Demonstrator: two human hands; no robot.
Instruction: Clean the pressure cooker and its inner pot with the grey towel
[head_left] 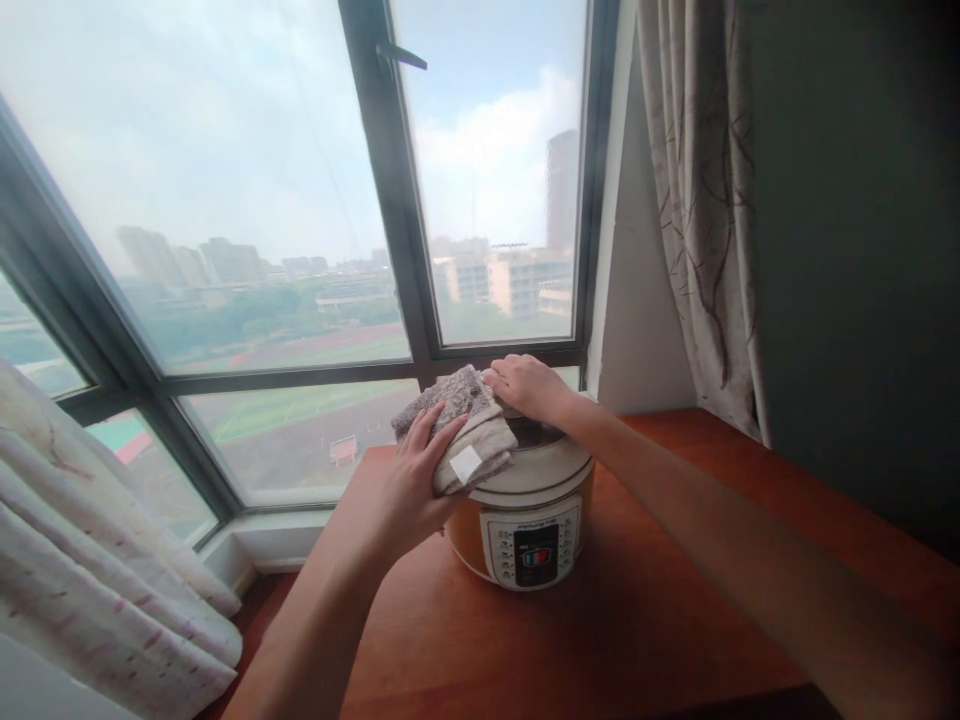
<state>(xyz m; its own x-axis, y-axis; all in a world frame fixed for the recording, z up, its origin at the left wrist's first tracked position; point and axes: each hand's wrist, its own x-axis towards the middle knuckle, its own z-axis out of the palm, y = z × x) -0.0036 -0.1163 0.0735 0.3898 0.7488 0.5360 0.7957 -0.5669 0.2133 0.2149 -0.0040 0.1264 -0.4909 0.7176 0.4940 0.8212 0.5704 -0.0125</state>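
A white and orange-brown electric pressure cooker [465,545] stands upright on the wooden table, its control panel facing me. My left hand [420,480] grips a folded grey and cream towel [469,430] with a small white label. That towel lies against the left side of the cooker's lid [540,432]. On top of the lid, my right hand [529,385] has its fingers bent over what looks like the pale lid handle, beside the towel's edge. The fingers' undersides are hidden.
The reddish-brown table [660,600] reaches up to a dark-framed window [420,330] behind the cooker. A patterned curtain [705,220] hangs at the right, and another pale curtain [97,560] at the lower left.
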